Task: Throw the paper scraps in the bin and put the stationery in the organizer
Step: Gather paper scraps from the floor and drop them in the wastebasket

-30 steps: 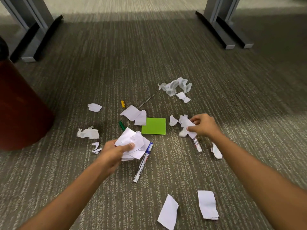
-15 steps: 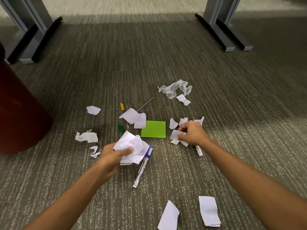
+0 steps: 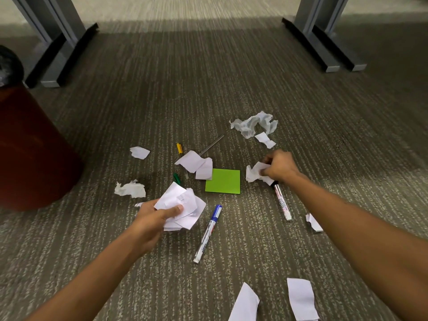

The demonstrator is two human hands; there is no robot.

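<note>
My left hand grips a bundle of white paper scraps just above the carpet. My right hand pinches a few small scraps right of a green sticky pad. A blue-capped marker lies beside the left bundle. A black-capped marker lies under my right wrist. Loose scraps stay on the floor: a crumpled sheet, two flat pieces, a crumpled wad, a small scrap and two strips near me. A yellow pen, a green pen and a thin metal rod lie among them.
A dark red bin with a black liner stands at the left. Grey desk legs rise at the back left and back right. No organizer is in view.
My right hand gathered the small scraps beside the sticky pad and lifted them, shifting slightly right. My left hand keeps its bundle, nearly still.
</note>
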